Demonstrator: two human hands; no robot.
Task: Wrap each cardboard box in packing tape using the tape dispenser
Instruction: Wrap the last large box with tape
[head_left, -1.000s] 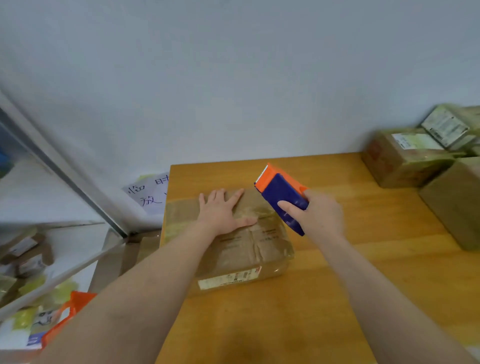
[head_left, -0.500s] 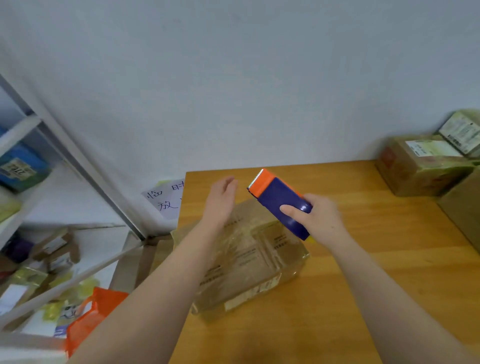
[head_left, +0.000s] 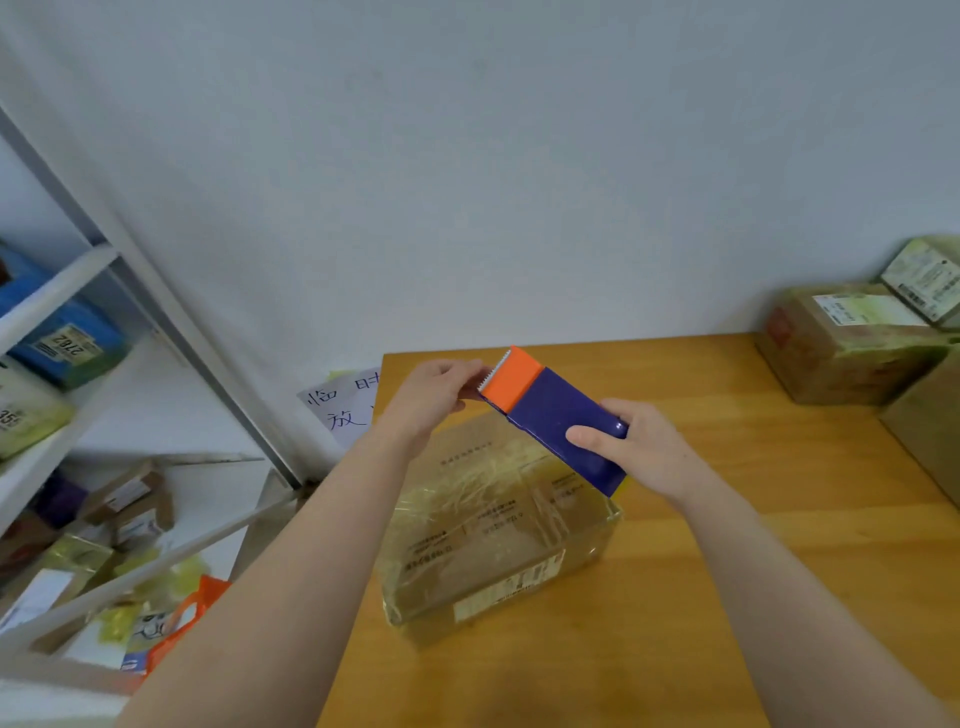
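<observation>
A flat cardboard box (head_left: 493, 525) covered in shiny clear tape lies on the wooden table (head_left: 727, 597), near its left edge. Above its far side I hold a blue tape dispenser (head_left: 558, 421) with an orange serrated head. My right hand (head_left: 639, 449) grips the blue body from the right. My left hand (head_left: 441, 389) has its fingers curled at the orange cutter end, pinching there; the tape end itself is too faint to make out.
More taped boxes (head_left: 852, 343) with labels are stacked at the table's far right corner. A metal shelf (head_left: 78, 364) with parcels stands to the left, with a handwritten paper note (head_left: 343, 410) against the wall. An orange bag (head_left: 182, 618) lies below.
My left hand lifted off the box top and rose to the dispenser's cutter end. The box has turned slightly on the table, and the dispenser sits higher and flatter.
</observation>
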